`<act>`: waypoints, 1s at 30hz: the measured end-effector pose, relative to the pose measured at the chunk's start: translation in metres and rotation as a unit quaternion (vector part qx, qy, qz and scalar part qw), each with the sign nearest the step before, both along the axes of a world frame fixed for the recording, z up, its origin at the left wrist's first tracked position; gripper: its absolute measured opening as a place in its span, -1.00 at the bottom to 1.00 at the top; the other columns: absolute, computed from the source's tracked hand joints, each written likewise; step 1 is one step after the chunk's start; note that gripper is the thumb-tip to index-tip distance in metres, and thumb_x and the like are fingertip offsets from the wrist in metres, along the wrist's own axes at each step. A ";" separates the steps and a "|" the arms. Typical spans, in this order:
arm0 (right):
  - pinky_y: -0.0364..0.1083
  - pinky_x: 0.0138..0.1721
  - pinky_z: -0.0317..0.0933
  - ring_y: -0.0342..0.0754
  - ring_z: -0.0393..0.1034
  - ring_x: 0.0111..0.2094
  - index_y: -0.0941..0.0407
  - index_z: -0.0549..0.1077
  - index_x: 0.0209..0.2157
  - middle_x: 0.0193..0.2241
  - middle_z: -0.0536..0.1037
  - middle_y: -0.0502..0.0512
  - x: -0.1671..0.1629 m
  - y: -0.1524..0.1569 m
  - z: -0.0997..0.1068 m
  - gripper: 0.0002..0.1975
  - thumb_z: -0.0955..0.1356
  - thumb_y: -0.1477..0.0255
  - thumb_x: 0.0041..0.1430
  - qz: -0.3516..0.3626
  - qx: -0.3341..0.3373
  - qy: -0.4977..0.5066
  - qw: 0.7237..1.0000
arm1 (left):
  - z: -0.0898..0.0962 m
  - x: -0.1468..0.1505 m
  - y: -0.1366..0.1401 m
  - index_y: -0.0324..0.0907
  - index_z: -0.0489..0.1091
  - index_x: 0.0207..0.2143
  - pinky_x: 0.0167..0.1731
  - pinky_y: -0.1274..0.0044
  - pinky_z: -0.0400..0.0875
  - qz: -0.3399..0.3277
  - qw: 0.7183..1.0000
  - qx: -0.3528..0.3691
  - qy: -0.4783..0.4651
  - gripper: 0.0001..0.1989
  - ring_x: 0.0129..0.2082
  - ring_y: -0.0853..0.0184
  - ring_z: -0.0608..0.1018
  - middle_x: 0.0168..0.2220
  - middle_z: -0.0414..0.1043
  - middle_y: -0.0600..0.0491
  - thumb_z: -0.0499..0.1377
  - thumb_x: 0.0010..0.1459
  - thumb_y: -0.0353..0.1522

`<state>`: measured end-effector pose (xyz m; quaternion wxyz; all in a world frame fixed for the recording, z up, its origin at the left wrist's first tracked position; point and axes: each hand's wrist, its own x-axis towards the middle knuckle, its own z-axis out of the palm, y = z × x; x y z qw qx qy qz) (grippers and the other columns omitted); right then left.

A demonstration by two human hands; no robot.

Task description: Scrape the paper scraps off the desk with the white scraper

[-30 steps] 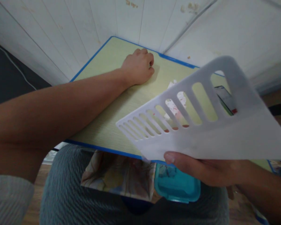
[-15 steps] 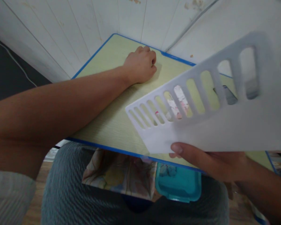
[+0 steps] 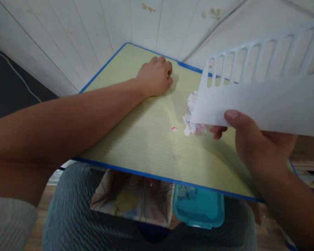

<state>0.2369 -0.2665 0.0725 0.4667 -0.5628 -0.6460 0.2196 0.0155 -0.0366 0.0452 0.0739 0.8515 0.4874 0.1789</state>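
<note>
In the head view, a white flat panel (image 3: 251, 103) with a row of long rounded slots is tilted above the right side of the table. My right hand (image 3: 253, 139) grips its lower edge, thumb on the front face and fingers behind. The panel's right end runs out of view. Beneath its left corner is a small heap of torn paper scraps (image 3: 191, 129), partly hidden by the panel. One red-and-white bit (image 3: 174, 129) lies apart, left of the heap. My left hand (image 3: 157, 76) rests closed on the table towards the back; the inside of its curled fingers is hidden.
The pale yellow-green table (image 3: 136, 146) has a blue rim and stands against a white plank wall (image 3: 143, 24) with a cable. Below its front edge, near my lap, are a turquoise plastic container (image 3: 201, 209) and a patterned cloth-like item (image 3: 136, 198).
My right hand has moved up and away with the slotted panel, whose left end has swung right. The paper scraps, earlier seen through the slots, now show beside it. My left hand stays put.
</note>
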 end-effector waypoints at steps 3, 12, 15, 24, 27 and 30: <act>0.06 -0.27 0.60 0.06 0.62 -0.48 -0.04 0.57 -0.51 -0.53 0.65 -0.03 0.002 0.009 -0.004 -0.59 0.56 0.21 0.46 -0.020 -0.005 -0.029 0.999 | 0.000 0.000 -0.001 -0.03 0.60 0.29 0.38 0.02 0.37 0.005 1.000 0.004 0.009 -0.60 0.34 -0.02 0.40 0.38 0.49 -0.06 0.10 0.56 -0.34; 0.04 -0.27 0.59 0.07 0.64 -0.43 -0.06 0.52 -0.57 -0.48 0.70 0.04 -0.016 0.013 -0.011 -0.48 0.51 0.10 0.51 0.044 -0.076 -0.078 0.993 | 0.009 0.002 -0.009 -0.10 0.60 0.32 0.37 0.05 0.40 0.005 0.999 0.009 0.040 -0.59 0.36 -0.04 0.44 0.38 0.50 -0.12 0.10 0.58 -0.32; 0.07 -0.31 0.59 0.09 0.61 -0.46 -0.05 0.55 -0.54 -0.49 0.71 0.06 -0.011 0.015 -0.006 -0.54 0.53 0.15 0.46 0.055 -0.096 -0.083 0.990 | 0.009 0.001 -0.008 0.00 0.62 0.29 0.37 0.03 0.41 0.003 1.000 0.005 0.030 -0.59 0.36 -0.04 0.43 0.36 0.51 -0.09 0.08 0.57 -0.29; 0.01 -0.29 0.62 0.08 0.69 -0.46 -0.03 0.62 -0.49 -0.53 0.71 0.00 0.010 0.009 0.020 -0.71 0.56 0.36 0.35 0.180 -0.144 -0.101 0.968 | 0.002 0.001 -0.001 0.02 0.64 0.27 0.42 0.02 0.37 0.004 1.000 0.000 -0.005 -0.61 0.38 -0.05 0.43 0.37 0.52 -0.07 0.14 0.54 -0.31; -0.08 -0.44 0.53 0.03 0.66 -0.51 0.00 0.65 -0.46 -0.53 0.72 0.00 0.013 0.007 0.027 -0.76 0.57 0.38 0.33 0.240 -0.201 -0.089 0.945 | 0.005 0.001 -0.003 -0.06 0.64 0.30 0.39 0.08 0.43 0.008 1.000 0.018 0.025 -0.62 0.40 -0.06 0.46 0.38 0.52 -0.12 0.16 0.59 -0.29; -0.14 -0.46 0.52 0.00 0.67 -0.51 0.01 0.66 -0.43 -0.52 0.74 -0.01 0.014 0.005 0.033 -0.79 0.59 0.40 0.33 0.299 -0.241 -0.077 0.920 | 0.008 0.002 -0.006 -0.24 0.63 0.33 0.39 0.10 0.47 0.007 0.998 0.026 0.050 -0.58 0.43 -0.11 0.48 0.39 0.51 -0.25 0.16 0.57 -0.35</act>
